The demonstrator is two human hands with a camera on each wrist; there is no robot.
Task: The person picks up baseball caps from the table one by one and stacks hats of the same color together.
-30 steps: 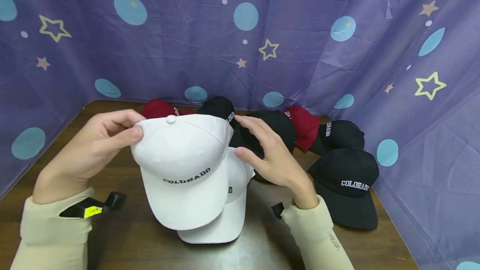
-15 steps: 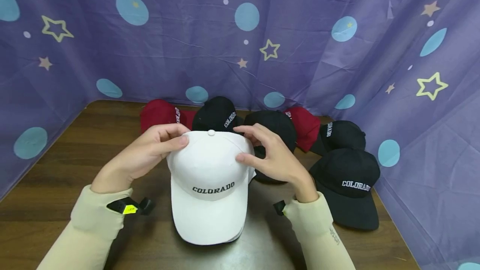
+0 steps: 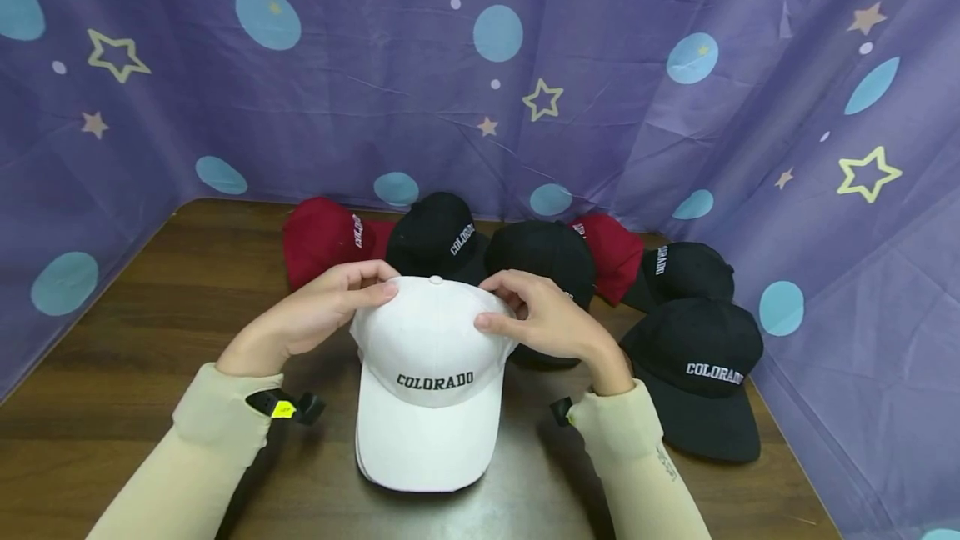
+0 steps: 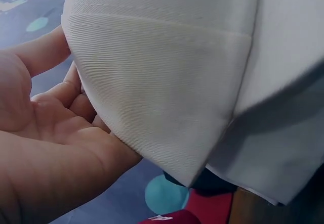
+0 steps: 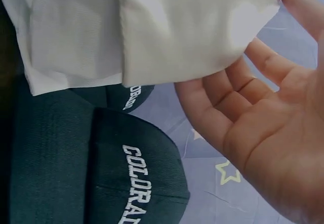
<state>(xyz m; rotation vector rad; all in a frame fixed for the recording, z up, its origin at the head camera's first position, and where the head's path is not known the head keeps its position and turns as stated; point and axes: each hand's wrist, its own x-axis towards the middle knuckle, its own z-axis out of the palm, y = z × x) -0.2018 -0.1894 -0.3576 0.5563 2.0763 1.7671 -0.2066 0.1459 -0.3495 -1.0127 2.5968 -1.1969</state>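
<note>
A white baseball cap (image 3: 431, 340) with black COLORADO lettering faces me at the middle of the table, brim toward me. It sits over a second white cap (image 5: 71, 37), mostly hidden, whose side shows below it in the wrist views. My left hand (image 3: 318, 311) holds the upper cap's crown at its left, thumb in front and fingers behind. On the crown's right side, my right hand (image 3: 547, 319) holds it the same way, thumb near the front panel and fingers curled behind. Both palms face the cap in the wrist views.
Behind stand a red cap (image 3: 318, 244), a black cap (image 3: 427, 232), another black cap (image 3: 536, 252) and a second red cap (image 3: 611, 252). More black caps, one in front (image 3: 697, 340), line the right side of the wooden table (image 3: 165, 307). A purple curtain (image 3: 360, 65) surrounds it.
The upper white cap has moved right and down onto the other white cap, covering it. My left hand travelled with it; my right hand has come in against the crown's right side.
</note>
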